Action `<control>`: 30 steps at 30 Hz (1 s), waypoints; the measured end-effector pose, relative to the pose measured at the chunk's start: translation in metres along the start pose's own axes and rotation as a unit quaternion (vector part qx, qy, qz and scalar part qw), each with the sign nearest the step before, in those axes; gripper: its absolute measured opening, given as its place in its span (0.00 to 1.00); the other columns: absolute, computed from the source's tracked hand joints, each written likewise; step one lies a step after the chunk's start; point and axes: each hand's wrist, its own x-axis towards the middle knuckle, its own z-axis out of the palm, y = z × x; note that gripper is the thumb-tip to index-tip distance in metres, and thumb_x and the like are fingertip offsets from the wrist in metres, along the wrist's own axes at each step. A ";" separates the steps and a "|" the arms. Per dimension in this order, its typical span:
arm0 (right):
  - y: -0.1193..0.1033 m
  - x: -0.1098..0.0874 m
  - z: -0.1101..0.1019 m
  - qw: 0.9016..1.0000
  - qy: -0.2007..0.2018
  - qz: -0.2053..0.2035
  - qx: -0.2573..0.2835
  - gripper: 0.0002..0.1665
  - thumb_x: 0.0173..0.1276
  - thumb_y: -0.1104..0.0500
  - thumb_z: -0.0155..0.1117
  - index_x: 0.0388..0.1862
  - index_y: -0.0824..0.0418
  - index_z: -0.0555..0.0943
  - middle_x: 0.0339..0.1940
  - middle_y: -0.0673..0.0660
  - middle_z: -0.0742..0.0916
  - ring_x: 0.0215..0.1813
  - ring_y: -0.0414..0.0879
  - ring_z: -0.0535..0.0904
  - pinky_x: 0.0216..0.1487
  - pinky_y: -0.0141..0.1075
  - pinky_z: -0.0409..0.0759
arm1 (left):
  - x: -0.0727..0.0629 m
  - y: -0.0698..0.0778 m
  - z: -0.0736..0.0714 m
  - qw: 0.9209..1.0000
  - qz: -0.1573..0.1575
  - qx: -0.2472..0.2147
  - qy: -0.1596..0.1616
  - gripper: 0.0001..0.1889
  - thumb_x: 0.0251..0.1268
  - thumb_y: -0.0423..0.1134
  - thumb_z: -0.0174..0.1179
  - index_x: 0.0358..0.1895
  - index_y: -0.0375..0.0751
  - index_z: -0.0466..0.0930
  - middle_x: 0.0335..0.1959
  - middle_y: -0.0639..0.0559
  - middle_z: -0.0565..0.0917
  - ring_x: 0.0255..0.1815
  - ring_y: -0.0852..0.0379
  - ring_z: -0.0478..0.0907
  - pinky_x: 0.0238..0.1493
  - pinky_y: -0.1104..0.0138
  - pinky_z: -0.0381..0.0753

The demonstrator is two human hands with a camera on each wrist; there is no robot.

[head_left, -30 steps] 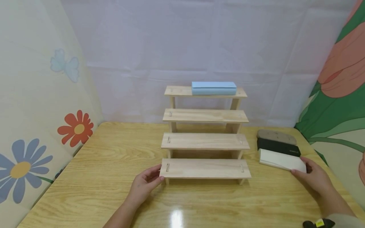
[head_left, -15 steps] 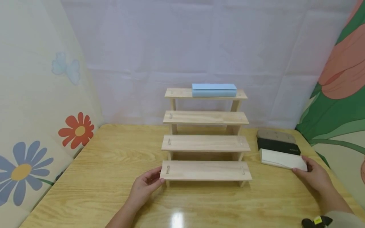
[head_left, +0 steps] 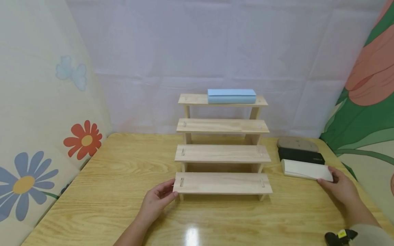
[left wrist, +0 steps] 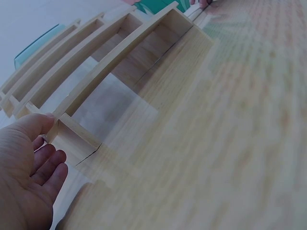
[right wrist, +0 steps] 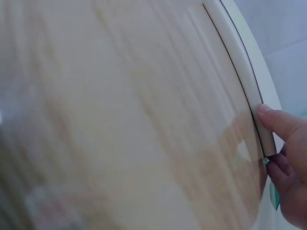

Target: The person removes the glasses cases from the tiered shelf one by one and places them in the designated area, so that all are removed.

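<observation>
A four-tier wooden display stand (head_left: pixel 223 182) stands mid-table, shaped like steps. On its top shelf lies a light blue glasses case (head_left: pixel 231 96). My left hand (head_left: pixel 157 200) pinches the left end of the lowest shelf; in the left wrist view the thumb (left wrist: pixel 38 123) lies on the shelf's corner with the fingers below. To the right of the stand, my right hand (head_left: pixel 343 187) grips the right end of a white glasses case (head_left: pixel 304 169), which lies on the table. In the right wrist view the thumb (right wrist: pixel 280 122) presses the case's near side.
Behind the white case lie a black case (head_left: pixel 300 156) and a taupe case (head_left: pixel 297 144), close together. The wooden table (head_left: pixel 132 160) meets a white cloth backdrop (head_left: pixel 147 51) at the back. Flower-printed panels (head_left: pixel 27 102) flank the left and right sides.
The white case and my right hand have shifted very slightly right, and the case's angle is a little flatter. My left hand stays at the stand.
</observation>
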 end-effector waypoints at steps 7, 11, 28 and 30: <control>-0.001 0.000 -0.001 1.000 -0.009 0.002 0.003 0.53 0.73 0.43 0.57 0.74 0.79 0.45 0.68 0.86 0.59 0.67 0.80 0.58 0.65 0.67 0.61 | 0.000 0.000 0.000 1.000 -0.002 -0.002 0.000 0.24 0.61 0.33 0.67 0.61 0.32 0.76 0.57 0.38 0.82 0.50 0.61 0.79 0.48 0.78 0.79; -0.003 0.000 0.000 1.000 -0.013 0.000 0.012 0.56 0.72 0.41 0.56 0.73 0.81 0.44 0.67 0.87 0.58 0.67 0.81 0.57 0.65 0.68 0.62 | 0.000 0.000 0.000 1.000 -0.004 -0.001 -0.001 0.24 0.61 0.33 0.67 0.61 0.32 0.76 0.57 0.39 0.82 0.51 0.58 0.80 0.48 0.78 0.80; -0.030 0.000 -0.010 0.997 0.032 -0.019 0.063 0.51 0.73 0.40 0.53 0.77 0.73 0.47 0.74 0.83 0.52 0.71 0.81 0.48 0.64 0.74 0.55 | 0.000 -0.001 0.000 1.000 0.001 -0.001 0.001 0.24 0.60 0.33 0.67 0.60 0.31 0.77 0.55 0.38 0.83 0.50 0.60 0.80 0.48 0.78 0.79; -0.034 0.002 -0.011 0.997 0.032 -0.024 0.063 0.51 0.73 0.40 0.53 0.77 0.72 0.46 0.74 0.82 0.52 0.70 0.82 0.50 0.62 0.74 0.57 | 0.000 -0.001 0.000 1.000 0.003 0.002 0.002 0.24 0.60 0.33 0.67 0.60 0.31 0.77 0.55 0.38 0.83 0.50 0.61 0.80 0.48 0.79 0.79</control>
